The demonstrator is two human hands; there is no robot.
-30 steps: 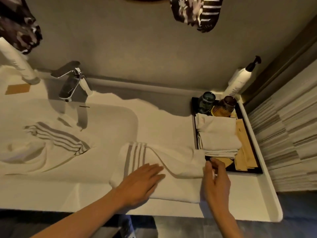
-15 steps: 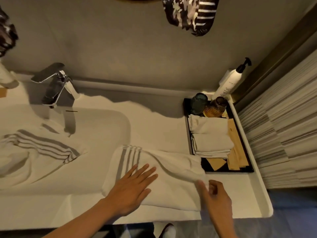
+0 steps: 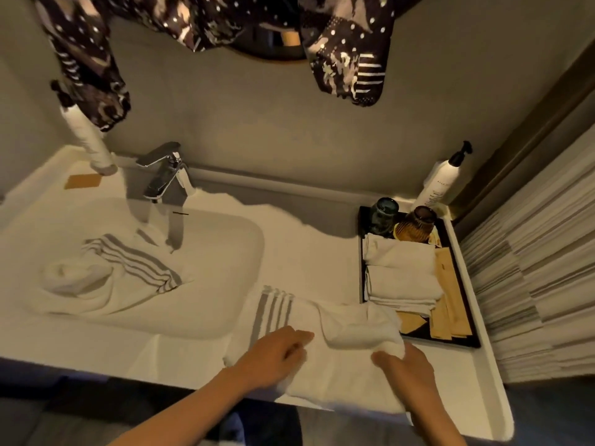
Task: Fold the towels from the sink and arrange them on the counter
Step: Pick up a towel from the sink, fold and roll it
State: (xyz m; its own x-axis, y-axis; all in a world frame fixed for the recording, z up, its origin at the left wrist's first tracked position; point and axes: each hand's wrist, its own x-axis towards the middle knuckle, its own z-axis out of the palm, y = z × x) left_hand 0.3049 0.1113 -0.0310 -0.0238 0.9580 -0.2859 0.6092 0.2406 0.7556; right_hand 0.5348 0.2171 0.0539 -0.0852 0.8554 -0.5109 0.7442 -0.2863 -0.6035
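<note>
A white towel with grey stripes (image 3: 341, 326) lies on the white counter (image 3: 309, 252), just right of the sink (image 3: 206, 304). My left hand (image 3: 273, 352) rests on its left part, fingers curled down on the cloth. My right hand (image 3: 402, 362) grips the towel's folded right edge, which bulges up into a thick fold. A second striped towel (image 3: 112, 272) lies crumpled in the sink basin, below the tap.
A chrome tap (image 3: 164, 175) stands behind the sink. A black tray (image 3: 473, 341) at the right holds folded white cloths, two glasses and brown paper packets. A pump bottle (image 3: 441, 178) stands behind the tray. Patterned dark fabric hangs above. The counter's front edge is near my wrists.
My right hand has taken the towel's right edge and pulled it leftward over the towel, forming a fold. My left hand's fingers went from spread flat to curled. The camera shifted.
</note>
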